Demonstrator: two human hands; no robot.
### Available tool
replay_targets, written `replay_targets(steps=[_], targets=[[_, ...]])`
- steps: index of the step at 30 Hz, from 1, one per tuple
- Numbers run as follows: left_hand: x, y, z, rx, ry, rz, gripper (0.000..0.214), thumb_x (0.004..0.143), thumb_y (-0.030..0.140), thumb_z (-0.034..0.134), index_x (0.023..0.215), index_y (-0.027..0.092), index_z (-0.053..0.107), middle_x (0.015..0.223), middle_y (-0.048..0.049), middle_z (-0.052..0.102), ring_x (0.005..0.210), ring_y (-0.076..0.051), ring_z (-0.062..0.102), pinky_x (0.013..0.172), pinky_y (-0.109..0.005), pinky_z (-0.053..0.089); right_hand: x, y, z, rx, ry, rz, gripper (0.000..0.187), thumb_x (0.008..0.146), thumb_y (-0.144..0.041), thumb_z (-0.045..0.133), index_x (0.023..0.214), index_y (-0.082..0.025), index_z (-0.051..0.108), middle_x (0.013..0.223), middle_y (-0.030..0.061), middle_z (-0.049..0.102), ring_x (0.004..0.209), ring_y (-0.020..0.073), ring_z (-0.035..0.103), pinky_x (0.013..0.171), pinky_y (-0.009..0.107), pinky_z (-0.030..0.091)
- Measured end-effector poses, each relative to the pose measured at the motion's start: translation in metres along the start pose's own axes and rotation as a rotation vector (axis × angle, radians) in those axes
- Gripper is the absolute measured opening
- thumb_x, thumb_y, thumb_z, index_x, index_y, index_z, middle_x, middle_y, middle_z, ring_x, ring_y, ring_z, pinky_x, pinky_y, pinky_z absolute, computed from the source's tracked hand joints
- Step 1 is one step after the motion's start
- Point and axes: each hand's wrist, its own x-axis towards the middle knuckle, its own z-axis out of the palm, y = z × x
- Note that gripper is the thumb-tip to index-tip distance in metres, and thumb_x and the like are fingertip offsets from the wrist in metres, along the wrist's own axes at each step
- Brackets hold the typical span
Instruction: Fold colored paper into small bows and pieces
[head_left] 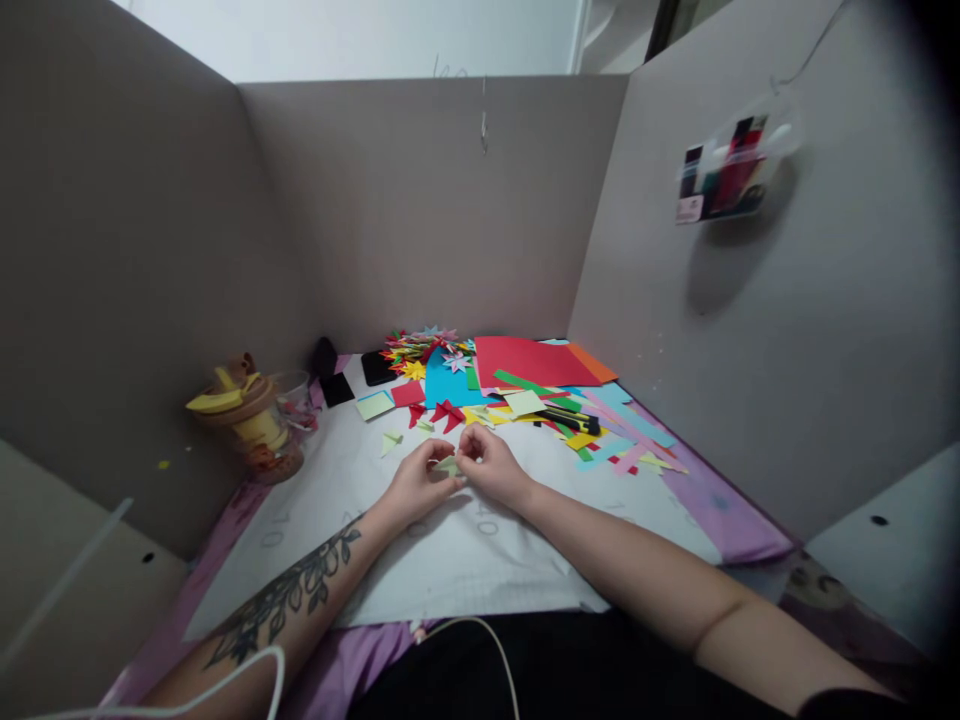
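Both hands meet at the middle of a white sheet (450,560) on the desk. My left hand (415,487) and my right hand (491,463) each pinch the same small pale green folded paper piece (448,466) between fingertips. Just beyond them lie another pale green folded piece (389,441), red folded pieces (447,412) and pale green paper squares (374,405). A tattoo runs along my left forearm.
A glass jar with a wooden lid (253,425) stands at the left. Coloured paper sheets (529,361), strips (622,440) and finished paper stars (417,351) fill the back and right. Grey partition walls enclose the desk; a clear pocket (731,165) hangs on the right wall.
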Motion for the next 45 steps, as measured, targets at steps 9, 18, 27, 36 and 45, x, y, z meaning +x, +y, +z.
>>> replay_targets(steps=[9,18,27,36,45], targets=[[0.001,0.003,-0.002,-0.002,0.077,-0.079,0.013,0.072,0.025,0.052,0.068,0.015,0.058,0.063,0.0009,0.056,0.058,-0.011,0.049,0.055,-0.021,0.038,0.0,-0.001,0.003,0.003,-0.025,-0.018,0.01,0.067,-0.016,0.052,0.072,-0.019,0.044,0.066,-0.0041,0.047,0.06,0.0105,0.045,0.057,0.023,0.038],[0.008,-0.011,-0.017,-0.089,0.232,-0.152,0.016,0.074,0.03,0.051,0.069,0.015,0.054,0.061,0.0022,0.052,0.057,-0.01,0.047,0.055,-0.021,0.037,0.008,0.009,-0.01,0.114,0.051,0.05,0.013,0.066,-0.018,0.055,0.073,-0.019,0.044,0.066,-0.0041,0.046,0.059,0.0102,0.044,0.054,0.023,0.036],[-0.001,0.002,-0.005,0.083,0.073,-0.033,0.013,0.075,0.025,0.049,0.068,0.016,0.054,0.063,0.0014,0.054,0.059,-0.011,0.047,0.055,-0.021,0.037,-0.001,-0.003,-0.001,-0.026,-0.094,-0.032,0.01,0.072,-0.017,0.051,0.082,-0.018,0.054,0.075,-0.0011,0.056,0.066,0.0114,0.05,0.061,0.024,0.041],[-0.003,-0.002,-0.001,0.054,0.027,-0.004,0.006,0.072,0.021,0.053,0.076,0.016,0.054,0.069,0.002,0.055,0.062,-0.011,0.048,0.057,-0.02,0.038,-0.004,-0.003,0.001,0.002,-0.036,0.009,0.008,0.069,-0.013,0.049,0.073,-0.019,0.048,0.067,-0.0036,0.05,0.061,0.0109,0.046,0.057,0.022,0.037],[0.002,-0.013,-0.001,-0.108,0.094,-0.069,0.025,0.069,0.017,0.056,0.093,0.016,0.053,0.075,0.0016,0.056,0.064,-0.009,0.053,0.059,-0.021,0.044,0.0,0.002,-0.002,0.048,0.05,0.043,0.006,0.071,-0.018,0.051,0.075,-0.019,0.047,0.068,-0.0033,0.047,0.061,0.0112,0.044,0.058,0.023,0.037]])
